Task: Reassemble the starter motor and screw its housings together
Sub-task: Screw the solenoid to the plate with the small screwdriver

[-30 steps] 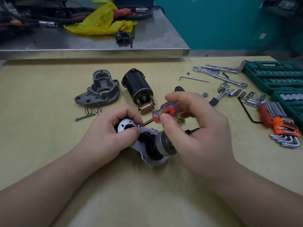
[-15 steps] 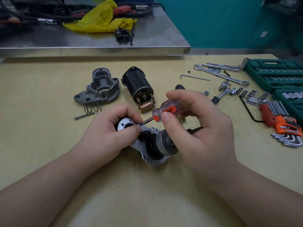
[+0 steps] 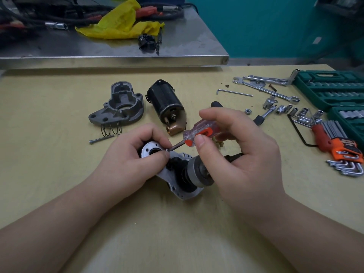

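A silver starter housing plate with a gear assembly lies on the table in front of me. My left hand grips its round flanged end, thumb and forefinger pinching a small screw at the flange. My right hand holds a clear-handled screwdriver with orange accents, its tip set on that screw. Behind them lie the grey nose housing, the black motor body with a copper-coloured part at its front, two springs and a long bolt.
Wrenches, loose sockets, a hex key and an orange hex-key set lie at the right, next to green socket cases. A steel bench with a yellow rag and cables borders the far edge.
Both hands stay at the flange; the screwdriver handle has shifted only slightly in my right hand's fingers. The parts on the table have not moved.
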